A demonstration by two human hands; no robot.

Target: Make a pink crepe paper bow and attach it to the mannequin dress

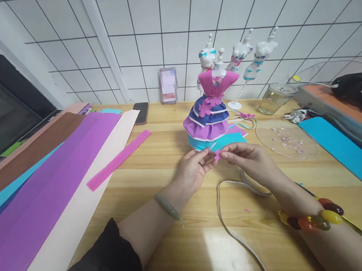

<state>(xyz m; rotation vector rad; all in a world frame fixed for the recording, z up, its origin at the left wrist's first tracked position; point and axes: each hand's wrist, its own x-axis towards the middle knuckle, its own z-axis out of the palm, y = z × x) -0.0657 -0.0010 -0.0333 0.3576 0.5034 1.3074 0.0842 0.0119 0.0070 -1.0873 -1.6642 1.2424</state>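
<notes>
Between my fingertips is a small pink flower cutout [217,155]. My left hand [194,167] pinches its left side, and my right hand [249,156] pinches its right side. Just behind both hands stands a small dress form [209,109] in a tiered skirt of navy, purple and turquoise with white trim. Its pink top crosses at the front, and pink flowers sit at the waist. A turquoise piece [230,140] lies flat beside the skirt's hem. White cord [224,219] runs over the table in front of my right hand and partly under it.
Coloured sheets [49,181] and a pink strip [119,160] lie at left, a dark phone [142,113] behind them. Undressed dress forms [259,59] stand by the tiled wall. At right are a glass jar [276,97], a clear dish [286,143] of gems and a blue strip [356,160].
</notes>
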